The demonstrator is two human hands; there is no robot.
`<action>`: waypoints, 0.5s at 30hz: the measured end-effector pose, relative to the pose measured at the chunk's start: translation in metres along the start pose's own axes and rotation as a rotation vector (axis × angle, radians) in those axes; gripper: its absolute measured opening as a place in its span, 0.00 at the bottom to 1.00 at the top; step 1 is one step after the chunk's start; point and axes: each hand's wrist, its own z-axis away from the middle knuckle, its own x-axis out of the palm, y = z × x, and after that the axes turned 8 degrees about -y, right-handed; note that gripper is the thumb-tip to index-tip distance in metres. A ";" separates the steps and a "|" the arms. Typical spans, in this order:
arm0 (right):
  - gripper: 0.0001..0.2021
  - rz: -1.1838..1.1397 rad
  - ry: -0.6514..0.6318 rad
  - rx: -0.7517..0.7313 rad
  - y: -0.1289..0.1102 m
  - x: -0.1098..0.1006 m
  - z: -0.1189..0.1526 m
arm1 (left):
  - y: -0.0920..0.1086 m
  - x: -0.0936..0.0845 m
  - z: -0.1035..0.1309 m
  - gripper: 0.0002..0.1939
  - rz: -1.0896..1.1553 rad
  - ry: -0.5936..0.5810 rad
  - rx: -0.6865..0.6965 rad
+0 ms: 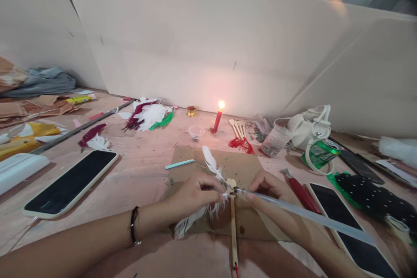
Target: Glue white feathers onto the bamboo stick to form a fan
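Observation:
My left hand is closed in a pinch on a white feather, whose downy end lies at the head of a wooden stick. This flat stick has a shaped top and a red cord at its near end. Between the fingers of my right hand runs a long translucent glue stick, its dark tip touching or just above the wooden stick's head. Under both hands lies a piece of brown cardboard. Another white feather lies partly beneath my left hand.
A lit red candle stands at the back. Beside it are wooden sticks with red tassels and a plastic cup. Phones lie on both sides. A red-handled cutter, a green can and feathers lie around.

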 end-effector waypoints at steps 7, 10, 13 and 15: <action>0.16 0.000 -0.184 0.065 0.005 -0.017 -0.003 | 0.000 -0.003 -0.002 0.09 -0.012 -0.070 0.034; 0.18 -0.414 -0.330 0.108 0.002 -0.024 0.003 | 0.001 -0.003 -0.002 0.09 -0.020 -0.068 0.040; 0.16 -0.690 -0.301 0.123 -0.006 -0.030 0.006 | 0.006 -0.003 -0.001 0.11 -0.079 -0.121 0.072; 0.15 -0.716 -0.196 0.090 -0.011 -0.033 0.003 | 0.014 -0.003 0.003 0.12 -0.179 -0.175 0.134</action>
